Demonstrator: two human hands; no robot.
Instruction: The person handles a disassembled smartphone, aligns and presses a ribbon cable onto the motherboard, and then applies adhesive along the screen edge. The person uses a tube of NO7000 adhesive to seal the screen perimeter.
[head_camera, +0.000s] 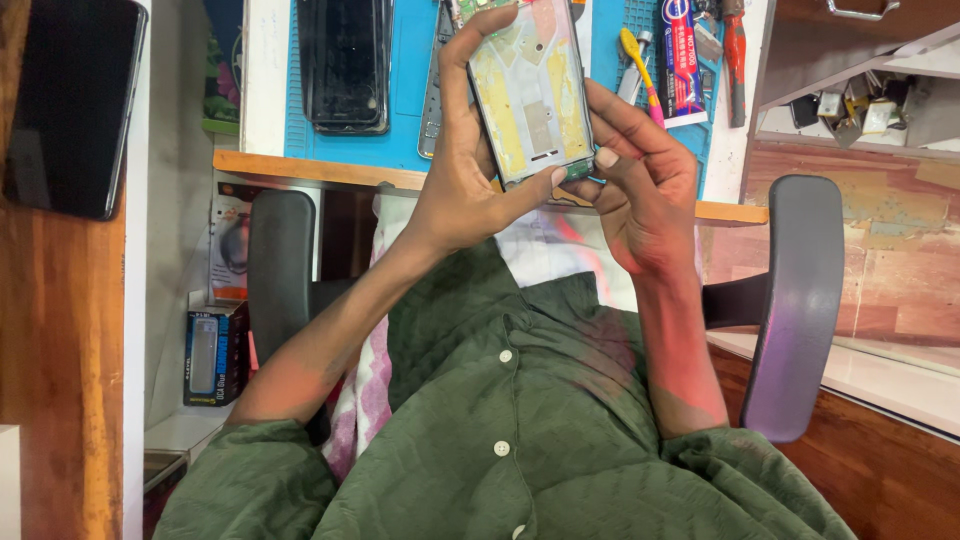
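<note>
Both hands grip opened phone frame (528, 90) above blue mat (415, 80) — left hand (460, 190) wraps its side, right hand (640, 190) pinches bottom edge; back already off, screen panel (345, 60) lies apart — reassembly left.

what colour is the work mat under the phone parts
Blue mat, seen in the head view.

Phone frame (528, 92) between both hands, above mat (410, 90); phone (343, 62) left.

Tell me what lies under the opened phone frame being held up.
Under the phone frame lies a blue work mat, with a dark strip part beside it. The frame and both hands, left and right, cover whatever is directly beneath.
</note>
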